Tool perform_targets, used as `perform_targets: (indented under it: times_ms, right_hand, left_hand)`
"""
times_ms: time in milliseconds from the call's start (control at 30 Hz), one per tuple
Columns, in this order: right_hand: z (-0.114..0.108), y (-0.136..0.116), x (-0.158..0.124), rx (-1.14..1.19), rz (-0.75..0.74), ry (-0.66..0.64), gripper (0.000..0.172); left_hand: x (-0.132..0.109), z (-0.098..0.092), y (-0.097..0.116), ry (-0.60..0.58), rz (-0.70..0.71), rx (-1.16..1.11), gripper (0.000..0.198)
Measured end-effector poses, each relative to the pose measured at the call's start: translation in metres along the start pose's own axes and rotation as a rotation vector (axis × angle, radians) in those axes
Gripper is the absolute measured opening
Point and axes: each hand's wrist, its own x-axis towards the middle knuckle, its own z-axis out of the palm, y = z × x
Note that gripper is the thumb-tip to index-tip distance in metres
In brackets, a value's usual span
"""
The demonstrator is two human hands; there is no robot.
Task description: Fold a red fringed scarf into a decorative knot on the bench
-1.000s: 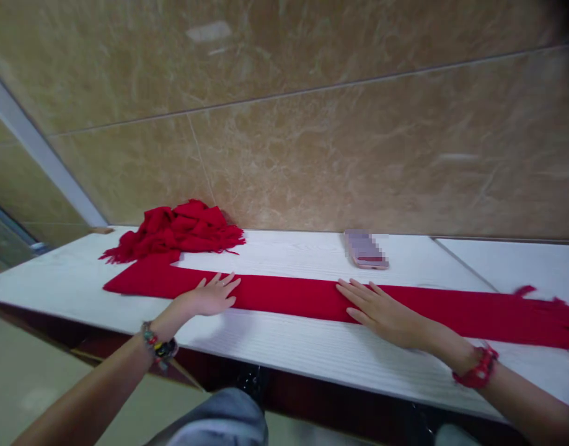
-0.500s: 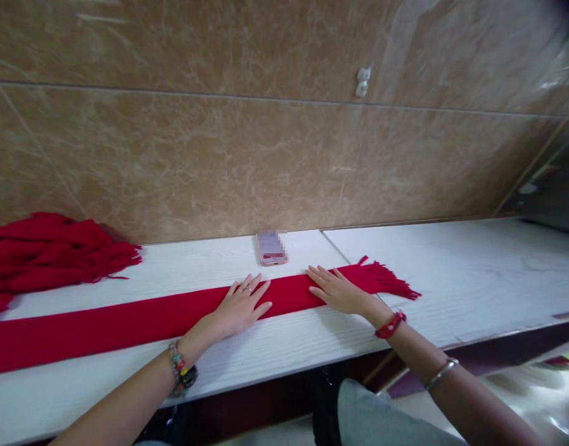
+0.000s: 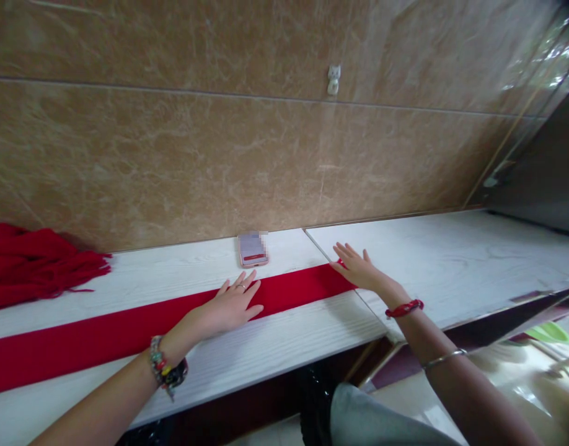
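Note:
A long red scarf (image 3: 126,322), folded into a flat strip, lies along the white wood-grain table (image 3: 284,331) and runs out of view at the left. My left hand (image 3: 231,305) rests flat on it with the fingers spread. Over its right end is my right hand (image 3: 359,267), fingers stretched out and apart, hiding most of the fringe there. I cannot tell whether this hand touches the cloth. Neither hand grasps anything. Behind my left hand lies a phone (image 3: 253,249), screen up, partly blurred.
A heap of red fringed cloth (image 3: 38,266) sits at the far left by the wall. The brown marbled wall (image 3: 182,161) rises behind the table and carries a small white cat figure (image 3: 333,79). A dark panel (image 3: 545,167) stands at the right. A green basin (image 3: 549,332) is low at the right.
My right hand has slid right along the strip onto its fringed end. My left hand stays spread on the scarf. The view has shifted slightly to the right.

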Motion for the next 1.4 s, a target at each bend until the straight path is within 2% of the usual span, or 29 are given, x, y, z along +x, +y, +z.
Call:
perform_targets:
  times_ms: [133,233,300,400,633,800,967,1100,1167,1300,1400]
  right_hand:
    - [-0.018,-0.052,0.011,0.094,-0.289,-0.084,0.056]
    - [-0.021,-0.087,0.015,0.145,-0.487,-0.187,0.055]
    - [-0.019,-0.102,0.019,0.137,-0.535,-0.235,0.051]
    - [-0.016,-0.111,0.027,0.109,-0.53,-0.259,0.041]
    - [-0.013,-0.098,0.047,0.101,-0.454,-0.33,0.024]
    - [-0.008,-0.084,0.056,0.137,-0.359,-0.45,0.021]
    - [-0.003,-0.088,0.059,0.116,-0.285,-0.523,0.018]
    - [-0.008,-0.086,0.055,0.109,-0.287,-0.504,0.017]
    - [-0.013,-0.08,0.054,0.132,-0.28,-0.542,0.018]
    - [-0.021,-0.063,0.057,0.084,-0.186,-0.62,0.017]
    - [-0.026,-0.057,0.06,0.065,-0.183,-0.635,0.017]
  left_hand:
    - [0.003,0.0,0.005,-0.048,0.035,-0.056,0.065]
    - [-0.002,-0.004,-0.002,-0.092,0.0,-0.079,0.068]
    - [-0.009,-0.008,-0.012,-0.123,-0.049,-0.078,0.068]
    - [-0.022,-0.01,-0.032,-0.137,-0.134,-0.07,0.065]
    - [-0.062,-0.004,-0.09,-0.103,-0.262,-0.064,0.067]
    - [-0.09,-0.006,-0.113,-0.125,-0.355,-0.046,0.063]
    - [-0.101,-0.01,-0.118,-0.112,-0.345,-0.027,0.053]
    - [-0.1,-0.013,-0.114,-0.101,-0.338,-0.019,0.052]
    - [-0.097,-0.016,-0.112,-0.107,-0.322,-0.014,0.052]
    - [-0.092,-0.017,-0.108,-0.086,-0.249,0.016,0.055]
    - [-0.088,-0.014,-0.103,-0.032,-0.206,0.028,0.066]
